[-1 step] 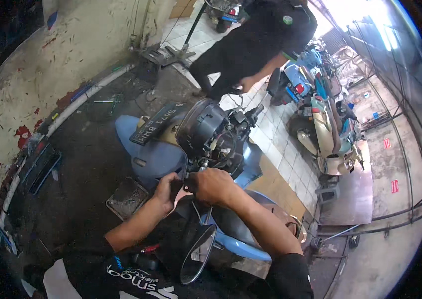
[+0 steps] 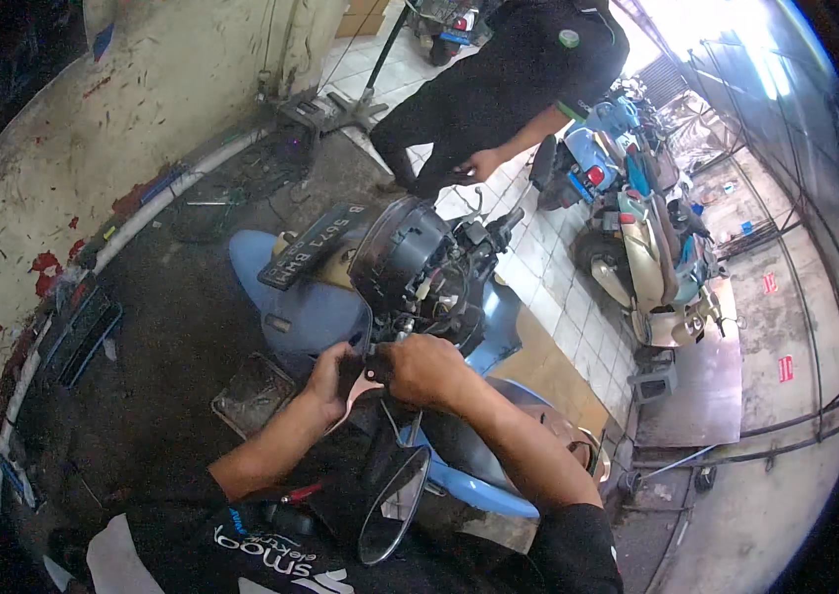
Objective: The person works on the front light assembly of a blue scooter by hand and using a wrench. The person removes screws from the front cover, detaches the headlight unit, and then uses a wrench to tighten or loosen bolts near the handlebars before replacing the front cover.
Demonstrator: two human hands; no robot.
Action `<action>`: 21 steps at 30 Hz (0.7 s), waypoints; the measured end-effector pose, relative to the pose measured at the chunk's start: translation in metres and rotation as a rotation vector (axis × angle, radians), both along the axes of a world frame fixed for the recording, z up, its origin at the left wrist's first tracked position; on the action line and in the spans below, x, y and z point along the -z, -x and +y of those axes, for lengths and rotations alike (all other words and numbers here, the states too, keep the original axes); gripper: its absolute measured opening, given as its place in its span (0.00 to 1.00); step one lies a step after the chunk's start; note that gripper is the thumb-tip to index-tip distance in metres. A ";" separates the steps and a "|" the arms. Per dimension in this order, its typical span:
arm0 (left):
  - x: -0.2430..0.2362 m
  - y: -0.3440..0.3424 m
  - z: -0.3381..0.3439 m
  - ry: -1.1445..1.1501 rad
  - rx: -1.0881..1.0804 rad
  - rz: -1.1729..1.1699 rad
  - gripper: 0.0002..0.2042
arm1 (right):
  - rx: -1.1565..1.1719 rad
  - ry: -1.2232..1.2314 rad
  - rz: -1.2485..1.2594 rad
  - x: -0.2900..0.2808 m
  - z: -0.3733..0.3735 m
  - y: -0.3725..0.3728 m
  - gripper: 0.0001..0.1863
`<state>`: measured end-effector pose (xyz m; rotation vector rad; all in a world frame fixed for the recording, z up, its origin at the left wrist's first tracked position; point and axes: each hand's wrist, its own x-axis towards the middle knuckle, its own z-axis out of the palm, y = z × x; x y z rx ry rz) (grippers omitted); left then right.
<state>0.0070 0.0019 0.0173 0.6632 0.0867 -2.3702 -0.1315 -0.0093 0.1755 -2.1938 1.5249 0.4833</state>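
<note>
A light blue scooter [image 2: 306, 322] stands in front of me with its front cover off, so wires and dark inner parts show around the handlebar. At the near handlebar end, my left hand [image 2: 325, 384] is closed on a black lever mount [image 2: 372, 366], its thumb on top. My right hand [image 2: 429, 371] is curled against the other side of that mount; its fingertips are hidden. A pale copper-coloured brake lever [image 2: 364, 386] runs down between the hands. Below them, a round mirror [image 2: 395, 505] juts toward me on its stem.
Another person in dark clothes [image 2: 519, 89] stands beyond the scooter, one hand [image 2: 482, 164] lowered. Parked scooters [image 2: 637, 238] line the right side. A dark tray [image 2: 251, 394] lies on the floor to the left. Cardboard [image 2: 558, 366] lies under the scooter.
The other person's hand has moved slightly up and away from the scooter's front. My hands have stayed in place on the lever mount.
</note>
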 end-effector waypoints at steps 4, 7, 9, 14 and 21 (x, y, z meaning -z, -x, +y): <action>-0.018 -0.006 -0.006 0.070 0.060 0.010 0.15 | 0.019 0.017 0.008 0.001 -0.001 0.003 0.15; -0.029 -0.012 -0.005 0.066 0.108 0.005 0.15 | 0.015 0.026 0.037 -0.005 -0.001 -0.004 0.13; -0.038 -0.011 -0.006 0.028 0.099 0.024 0.14 | 0.014 0.017 0.056 -0.004 -0.002 -0.008 0.12; -0.034 -0.002 -0.001 0.060 0.004 -0.033 0.09 | -0.017 0.145 -0.027 0.002 0.006 0.002 0.12; -0.023 0.000 0.012 0.030 -0.047 -0.017 0.10 | -0.041 0.195 0.000 0.008 0.012 0.002 0.13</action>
